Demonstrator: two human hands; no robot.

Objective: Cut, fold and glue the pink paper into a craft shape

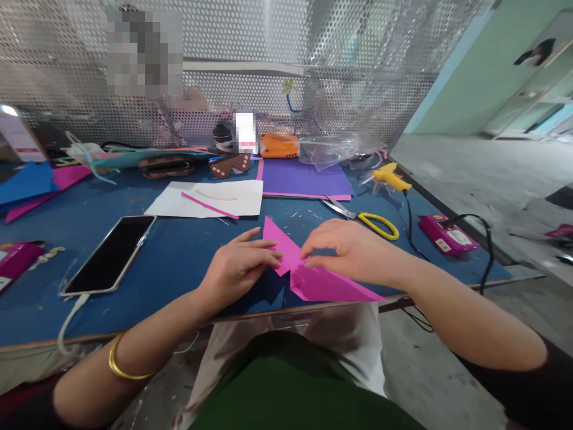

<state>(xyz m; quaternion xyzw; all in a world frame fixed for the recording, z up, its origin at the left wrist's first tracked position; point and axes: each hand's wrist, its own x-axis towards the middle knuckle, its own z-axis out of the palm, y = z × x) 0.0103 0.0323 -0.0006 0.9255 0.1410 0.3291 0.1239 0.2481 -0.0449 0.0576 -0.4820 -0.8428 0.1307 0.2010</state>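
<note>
A folded sheet of pink paper (313, 280) lies on the blue table (179, 251) near its front edge. My left hand (239, 266) rests on the sheet's left part, fingers pressed down along a fold. My right hand (347, 248) pinches the paper at its middle, fingertips close to those of the left hand. Both hands are closed on the pink paper. A gold bangle (120, 364) sits on my left wrist.
A phone (110, 254) with a white cable lies at the left. White paper (210, 198) with a pink strip, a purple sheet (302, 177), yellow-handled scissors (364, 218), a yellow glue gun (389, 176) and a pink box (447, 236) lie behind and right. A perforated metal screen (268, 60) backs the table.
</note>
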